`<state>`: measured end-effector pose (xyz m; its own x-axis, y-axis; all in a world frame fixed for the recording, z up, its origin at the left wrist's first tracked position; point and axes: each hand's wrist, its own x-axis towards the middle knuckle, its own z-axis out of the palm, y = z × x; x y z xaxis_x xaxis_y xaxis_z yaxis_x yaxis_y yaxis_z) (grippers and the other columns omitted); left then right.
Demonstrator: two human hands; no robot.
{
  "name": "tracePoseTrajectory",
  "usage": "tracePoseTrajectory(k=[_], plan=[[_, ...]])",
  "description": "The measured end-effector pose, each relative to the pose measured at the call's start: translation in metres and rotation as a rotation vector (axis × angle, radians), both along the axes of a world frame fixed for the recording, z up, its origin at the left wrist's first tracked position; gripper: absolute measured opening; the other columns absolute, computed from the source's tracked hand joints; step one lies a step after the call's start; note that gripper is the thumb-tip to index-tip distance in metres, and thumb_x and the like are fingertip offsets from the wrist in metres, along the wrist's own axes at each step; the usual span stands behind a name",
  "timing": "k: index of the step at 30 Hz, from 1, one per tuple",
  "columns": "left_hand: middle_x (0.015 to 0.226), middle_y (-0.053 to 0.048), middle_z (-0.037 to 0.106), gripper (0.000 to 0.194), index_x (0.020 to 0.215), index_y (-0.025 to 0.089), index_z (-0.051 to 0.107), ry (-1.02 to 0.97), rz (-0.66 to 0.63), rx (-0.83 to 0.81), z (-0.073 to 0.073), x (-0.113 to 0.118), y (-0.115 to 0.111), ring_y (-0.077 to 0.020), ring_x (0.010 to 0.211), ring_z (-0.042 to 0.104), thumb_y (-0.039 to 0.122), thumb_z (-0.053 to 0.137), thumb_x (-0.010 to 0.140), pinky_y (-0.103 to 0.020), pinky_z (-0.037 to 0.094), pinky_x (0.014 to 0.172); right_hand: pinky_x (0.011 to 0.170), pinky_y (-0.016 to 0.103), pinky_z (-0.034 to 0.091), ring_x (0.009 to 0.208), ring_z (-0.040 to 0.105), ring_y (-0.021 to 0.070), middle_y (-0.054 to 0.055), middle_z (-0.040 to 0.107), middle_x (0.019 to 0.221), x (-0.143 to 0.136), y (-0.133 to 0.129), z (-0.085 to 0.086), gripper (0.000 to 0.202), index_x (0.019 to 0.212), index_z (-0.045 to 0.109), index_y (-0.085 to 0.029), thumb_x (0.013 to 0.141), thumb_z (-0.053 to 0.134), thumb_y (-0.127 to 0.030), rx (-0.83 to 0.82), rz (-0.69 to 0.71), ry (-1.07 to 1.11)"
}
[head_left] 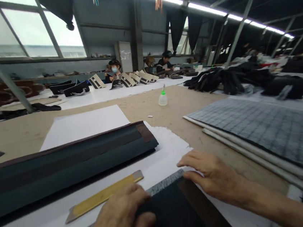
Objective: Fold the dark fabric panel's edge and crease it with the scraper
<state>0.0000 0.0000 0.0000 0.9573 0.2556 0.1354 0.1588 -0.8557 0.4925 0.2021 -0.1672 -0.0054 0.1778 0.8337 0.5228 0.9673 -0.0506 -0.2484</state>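
Dark panel [167, 216] under left fingers [136, 192], hold unclear, far corner [178, 175] at right fingers [190, 160], these slightly parted

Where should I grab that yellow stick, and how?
I'd pinch the yellow stick across its middle, coming from above: it's long, narrow and lies flat on the white paper. The left hand crowds its near side, and the grey ends look thinner, so the middle seems best.

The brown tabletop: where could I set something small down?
Bare tabletop shows between the bottle and gray quilted stack; the white sheet behind the dark folded bundle also has room. Crowded up front: left hand, right hand, dark panel and yellow tool.
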Motion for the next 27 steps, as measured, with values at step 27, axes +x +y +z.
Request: tracePoseTrajectory(k=[27], plan=[[0.094, -0.002, 0.059, 0.027, 0.093, 0.027, 0.061, -0.011, 0.152, -0.235, -0.046, 0.091, -0.041, -0.0254, 0.091, 0.053, 0.010, 0.051, 0.075, -0.044, 0.040, 0.082, 0.069, 0.033, 0.046, 0.078, 0.052, 0.0189, 0.009, 0.059, 0.083, -0.003, -0.031, -0.038, 0.025, 0.103, 0.056, -0.010, 0.087, 0.038, -0.003, 0.037, 0.040, 0.001]])
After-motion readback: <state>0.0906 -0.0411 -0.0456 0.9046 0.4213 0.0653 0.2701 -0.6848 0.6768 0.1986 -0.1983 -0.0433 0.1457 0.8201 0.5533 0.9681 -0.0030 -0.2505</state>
